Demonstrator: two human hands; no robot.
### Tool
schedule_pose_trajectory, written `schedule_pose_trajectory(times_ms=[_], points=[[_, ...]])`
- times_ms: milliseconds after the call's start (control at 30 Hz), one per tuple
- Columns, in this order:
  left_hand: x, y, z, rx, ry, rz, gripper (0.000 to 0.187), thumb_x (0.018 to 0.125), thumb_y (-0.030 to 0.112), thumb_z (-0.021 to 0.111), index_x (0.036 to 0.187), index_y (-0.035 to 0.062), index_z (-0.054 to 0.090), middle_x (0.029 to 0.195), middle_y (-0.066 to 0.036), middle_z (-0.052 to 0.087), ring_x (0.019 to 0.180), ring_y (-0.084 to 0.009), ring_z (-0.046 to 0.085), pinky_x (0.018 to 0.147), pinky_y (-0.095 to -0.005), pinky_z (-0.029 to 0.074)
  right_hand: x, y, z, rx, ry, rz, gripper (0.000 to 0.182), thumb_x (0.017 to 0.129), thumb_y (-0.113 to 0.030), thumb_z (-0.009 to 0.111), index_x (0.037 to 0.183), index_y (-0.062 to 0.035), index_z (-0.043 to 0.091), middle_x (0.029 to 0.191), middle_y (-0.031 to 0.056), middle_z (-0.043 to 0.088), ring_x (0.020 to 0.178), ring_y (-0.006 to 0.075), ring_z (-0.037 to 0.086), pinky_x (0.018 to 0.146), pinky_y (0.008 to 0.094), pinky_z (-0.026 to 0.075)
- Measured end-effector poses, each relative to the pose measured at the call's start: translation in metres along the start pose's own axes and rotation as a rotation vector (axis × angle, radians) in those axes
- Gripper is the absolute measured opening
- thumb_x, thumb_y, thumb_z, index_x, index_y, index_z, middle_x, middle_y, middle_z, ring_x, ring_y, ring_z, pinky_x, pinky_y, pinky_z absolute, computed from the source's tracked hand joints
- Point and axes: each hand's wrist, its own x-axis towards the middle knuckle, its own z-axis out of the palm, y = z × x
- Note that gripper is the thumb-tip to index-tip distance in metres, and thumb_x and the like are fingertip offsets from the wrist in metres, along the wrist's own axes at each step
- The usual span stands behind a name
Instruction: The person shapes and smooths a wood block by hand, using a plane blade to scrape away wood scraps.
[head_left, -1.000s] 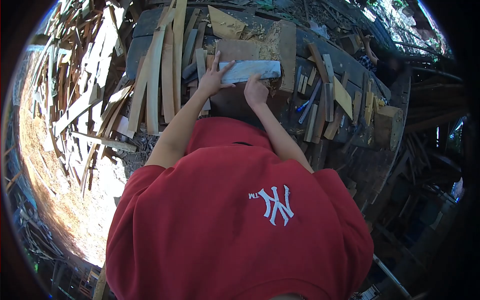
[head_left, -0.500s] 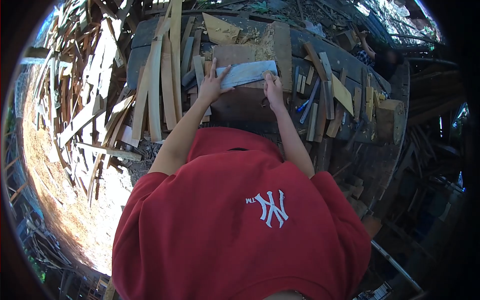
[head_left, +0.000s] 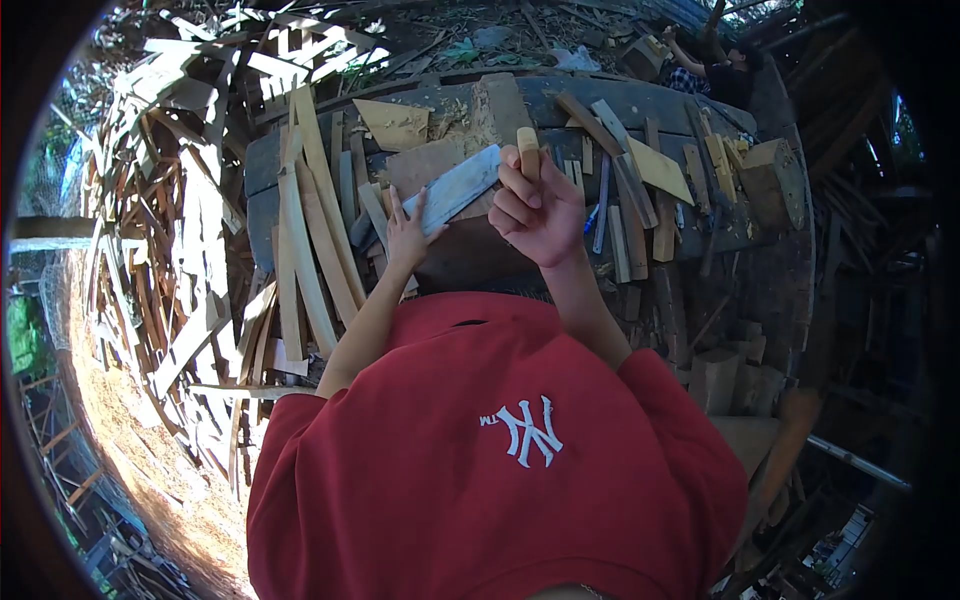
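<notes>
Raised above the bench, my right hand (head_left: 540,212) is closed around a small pale wooden piece (head_left: 528,152), whose rounded end sticks up past the fingers. A flat whitish-blue strip (head_left: 458,190) lies slanted on the brown wooden block (head_left: 470,250) in front of me. At the strip's lower left end rests my left hand (head_left: 407,236), its fingers spread and touching the strip. My right hand is apart from the strip and hides part of the bench behind it.
Long wooden slats (head_left: 312,235) lie to the left. Several short wood offcuts (head_left: 655,170), a blue pen (head_left: 591,219) and a thick wood block (head_left: 775,185) are on the right of the dark bench (head_left: 560,95). Another person (head_left: 725,80) sits at the far right.
My right hand has lifted off the strip towards me, bringing the small wooden piece up. The strip now sits at a steeper slant, with my left hand still at its end. My view has shifted.
</notes>
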Motion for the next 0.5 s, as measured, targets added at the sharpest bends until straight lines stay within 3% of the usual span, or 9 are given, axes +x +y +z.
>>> schedule_pose_trajectory(times_ms=[133,333,500], points=[[0.000,0.002,-0.004,0.014,-0.031,0.000,0.088,0.079,0.057,0.067,0.151,0.0341,0.022,0.157,-0.022,-0.004,0.115,-0.0472,0.049,0.099,-0.0485,0.042,0.000,-0.002,0.011,-0.019,-0.107,0.009,0.031,0.103,-0.033,0.041,0.117,-0.0058,0.046,0.070,-0.0021,0.039,0.050,0.0071,0.030,0.051,0.0243,0.024],[0.001,0.002,-0.007,0.030,-0.070,-0.005,0.089,0.080,0.058,0.065,0.152,0.0331,0.020,0.157,-0.023,-0.006,0.112,-0.0450,0.054,0.097,-0.0460,0.043,-0.003,-0.006,0.028,-0.271,-0.037,-0.093,0.040,0.100,-0.032,0.050,0.133,-0.0100,0.046,0.080,-0.0007,0.041,0.052,0.0049,0.029,0.046,0.0204,0.027],[0.001,0.003,-0.010,0.021,-0.089,0.001,0.090,0.081,0.058,0.064,0.153,0.0311,0.018,0.157,-0.025,-0.008,0.111,-0.0451,0.055,0.097,-0.0458,0.044,-0.005,-0.012,0.038,-0.277,-0.004,-0.107,0.048,0.103,-0.041,0.038,0.134,-0.0061,0.045,0.083,0.0002,0.043,0.052,0.0043,0.029,0.045,0.0201,0.028]])
